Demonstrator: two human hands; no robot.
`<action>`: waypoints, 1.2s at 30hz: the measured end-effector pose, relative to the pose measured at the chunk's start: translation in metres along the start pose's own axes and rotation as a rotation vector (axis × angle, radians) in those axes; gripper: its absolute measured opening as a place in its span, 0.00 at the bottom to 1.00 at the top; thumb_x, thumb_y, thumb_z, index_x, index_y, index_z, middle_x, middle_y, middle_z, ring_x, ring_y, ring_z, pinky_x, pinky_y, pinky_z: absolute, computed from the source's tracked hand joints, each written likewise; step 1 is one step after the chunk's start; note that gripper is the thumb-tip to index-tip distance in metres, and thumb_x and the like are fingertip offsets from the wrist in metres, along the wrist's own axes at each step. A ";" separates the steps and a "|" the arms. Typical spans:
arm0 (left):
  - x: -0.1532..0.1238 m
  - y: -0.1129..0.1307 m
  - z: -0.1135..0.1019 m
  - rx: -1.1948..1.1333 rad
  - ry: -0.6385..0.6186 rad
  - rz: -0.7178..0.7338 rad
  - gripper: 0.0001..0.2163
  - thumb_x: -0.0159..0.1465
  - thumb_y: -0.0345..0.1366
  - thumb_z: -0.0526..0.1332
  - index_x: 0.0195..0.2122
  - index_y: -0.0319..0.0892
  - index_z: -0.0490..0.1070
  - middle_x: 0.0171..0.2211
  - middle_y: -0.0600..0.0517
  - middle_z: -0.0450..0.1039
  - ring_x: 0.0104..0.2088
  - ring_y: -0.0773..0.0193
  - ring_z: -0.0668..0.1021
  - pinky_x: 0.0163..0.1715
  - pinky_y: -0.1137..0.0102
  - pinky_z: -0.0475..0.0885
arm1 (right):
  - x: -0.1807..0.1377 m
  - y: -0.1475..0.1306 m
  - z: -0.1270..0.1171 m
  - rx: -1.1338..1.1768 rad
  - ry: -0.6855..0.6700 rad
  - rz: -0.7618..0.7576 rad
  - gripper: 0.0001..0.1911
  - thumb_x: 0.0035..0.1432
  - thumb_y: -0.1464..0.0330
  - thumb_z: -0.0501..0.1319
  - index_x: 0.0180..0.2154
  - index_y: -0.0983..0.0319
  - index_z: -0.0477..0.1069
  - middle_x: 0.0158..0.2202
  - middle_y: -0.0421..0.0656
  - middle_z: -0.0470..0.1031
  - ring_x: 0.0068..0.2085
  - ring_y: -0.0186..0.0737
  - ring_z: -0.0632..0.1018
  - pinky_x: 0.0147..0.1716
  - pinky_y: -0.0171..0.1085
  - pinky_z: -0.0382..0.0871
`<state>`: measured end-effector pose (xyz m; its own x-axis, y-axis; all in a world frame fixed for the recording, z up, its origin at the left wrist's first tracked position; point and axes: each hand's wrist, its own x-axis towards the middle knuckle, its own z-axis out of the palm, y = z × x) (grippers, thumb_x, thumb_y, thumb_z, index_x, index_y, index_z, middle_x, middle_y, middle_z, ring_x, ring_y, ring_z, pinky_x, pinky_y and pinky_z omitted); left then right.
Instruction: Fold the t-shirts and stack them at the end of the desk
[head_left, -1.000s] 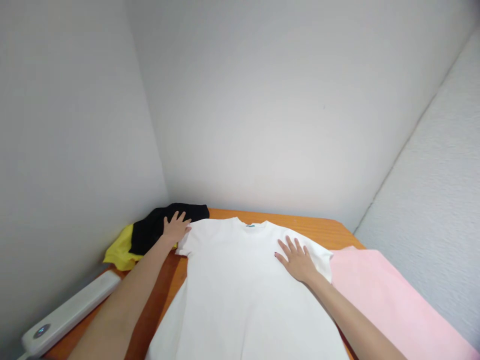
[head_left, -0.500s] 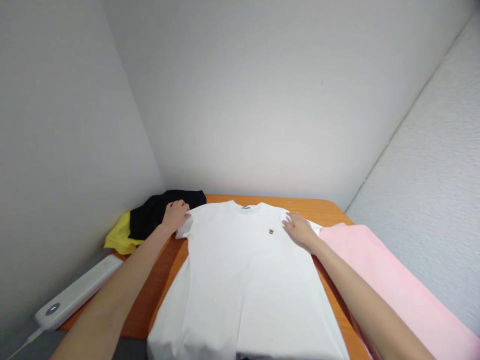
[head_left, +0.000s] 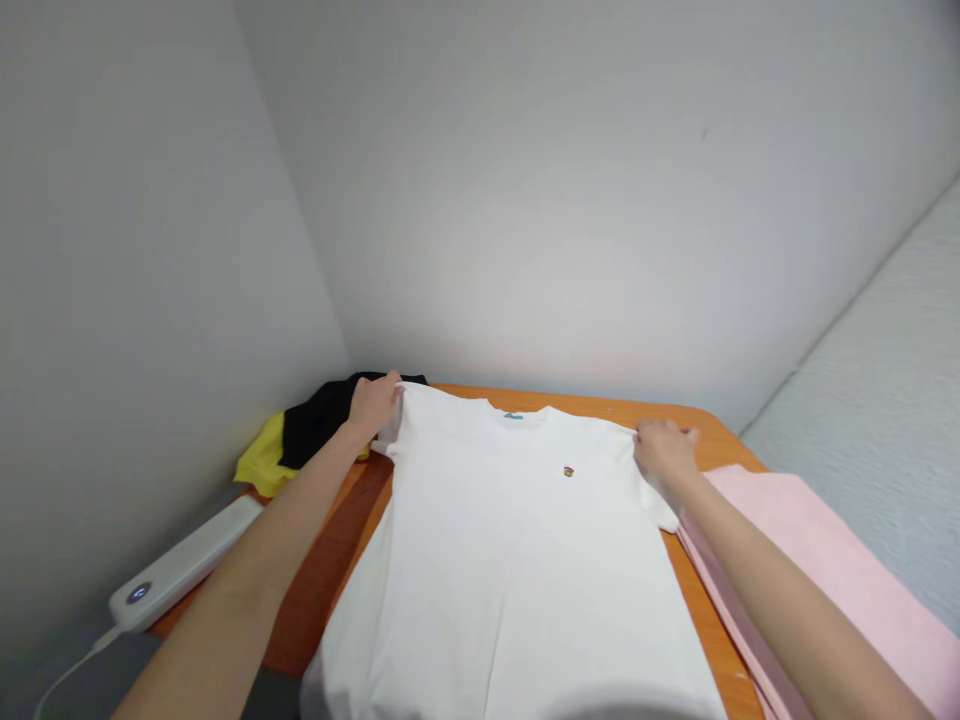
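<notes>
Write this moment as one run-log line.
left hand: grips white T-shirt shoulder | right hand: grips other shoulder | T-shirt: flat on orange table

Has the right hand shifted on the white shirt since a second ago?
Yes. The right hand slid outward from the white shirt's chest to its shoulder edge, uncovering the small logo, nearer the pink cloth.

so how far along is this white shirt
Done: the white t-shirt lies spread flat, front up, on the table. In hand: the left hand and right hand each grip a shoulder. Left: no fold is made yet, and the black garment lies bunched in the corner.
</notes>
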<state>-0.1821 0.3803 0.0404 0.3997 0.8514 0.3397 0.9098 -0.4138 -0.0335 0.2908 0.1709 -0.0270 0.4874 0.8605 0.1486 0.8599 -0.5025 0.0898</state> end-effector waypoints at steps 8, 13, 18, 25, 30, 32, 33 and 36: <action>0.017 0.020 0.007 -0.026 0.036 -0.009 0.10 0.66 0.33 0.55 0.48 0.40 0.67 0.48 0.41 0.72 0.51 0.51 0.73 0.49 0.60 0.62 | 0.011 -0.032 -0.010 -0.128 0.265 -0.061 0.14 0.60 0.75 0.51 0.44 0.69 0.71 0.42 0.56 0.72 0.48 0.54 0.69 0.51 0.57 0.50; -0.043 0.029 -0.014 -0.131 0.027 0.028 0.08 0.66 0.34 0.55 0.46 0.42 0.67 0.46 0.47 0.72 0.48 0.57 0.74 0.46 0.66 0.66 | -0.035 -0.063 -0.030 -0.022 0.294 -0.302 0.14 0.62 0.68 0.54 0.48 0.62 0.69 0.48 0.53 0.70 0.51 0.53 0.66 0.55 0.60 0.45; -0.167 0.026 -0.040 -0.326 -0.077 -0.140 0.08 0.68 0.37 0.50 0.38 0.43 0.67 0.37 0.49 0.74 0.38 0.59 0.76 0.38 0.67 0.67 | -0.066 -0.104 -0.047 0.135 0.223 -0.419 0.13 0.63 0.64 0.53 0.48 0.58 0.69 0.51 0.52 0.69 0.54 0.55 0.64 0.57 0.60 0.39; -0.290 0.049 -0.037 -0.308 -0.157 -0.398 0.13 0.69 0.43 0.47 0.34 0.43 0.65 0.35 0.46 0.73 0.38 0.55 0.76 0.40 0.64 0.66 | -0.072 -0.244 -0.074 0.419 0.150 -0.575 0.13 0.67 0.62 0.50 0.44 0.58 0.70 0.49 0.48 0.71 0.53 0.50 0.65 0.56 0.53 0.44; -0.298 0.055 -0.039 -0.243 -0.211 -0.426 0.10 0.68 0.40 0.49 0.35 0.41 0.65 0.35 0.46 0.74 0.39 0.56 0.77 0.39 0.66 0.66 | -0.081 -0.338 -0.072 0.420 -0.041 -0.528 0.16 0.67 0.61 0.52 0.44 0.64 0.72 0.47 0.54 0.73 0.52 0.52 0.68 0.50 0.48 0.55; -0.299 0.054 -0.041 -0.247 -0.237 -0.440 0.10 0.69 0.39 0.49 0.35 0.41 0.66 0.35 0.45 0.75 0.39 0.56 0.78 0.38 0.67 0.66 | -0.085 -0.358 -0.067 0.413 -0.054 -0.498 0.18 0.64 0.60 0.55 0.45 0.69 0.71 0.47 0.58 0.73 0.52 0.55 0.69 0.49 0.48 0.57; -0.300 0.052 -0.041 -0.252 -0.250 -0.443 0.11 0.69 0.39 0.48 0.35 0.41 0.66 0.35 0.45 0.76 0.39 0.56 0.78 0.38 0.66 0.66 | -0.086 -0.364 -0.065 0.413 -0.065 -0.483 0.19 0.63 0.61 0.57 0.46 0.70 0.71 0.47 0.59 0.73 0.52 0.56 0.69 0.49 0.47 0.57; -0.307 0.049 -0.042 -0.312 -0.282 -0.441 0.15 0.71 0.40 0.45 0.34 0.43 0.67 0.35 0.44 0.77 0.39 0.55 0.80 0.37 0.67 0.67 | -0.081 -0.374 -0.061 0.432 -0.105 -0.444 0.17 0.63 0.64 0.56 0.47 0.69 0.71 0.46 0.58 0.75 0.51 0.54 0.72 0.49 0.46 0.60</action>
<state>-0.2652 0.0853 -0.0255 0.0460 0.9989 -0.0050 0.9377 -0.0415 0.3449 -0.0792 0.2838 -0.0125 0.0635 0.9940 0.0886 0.9568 -0.0355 -0.2885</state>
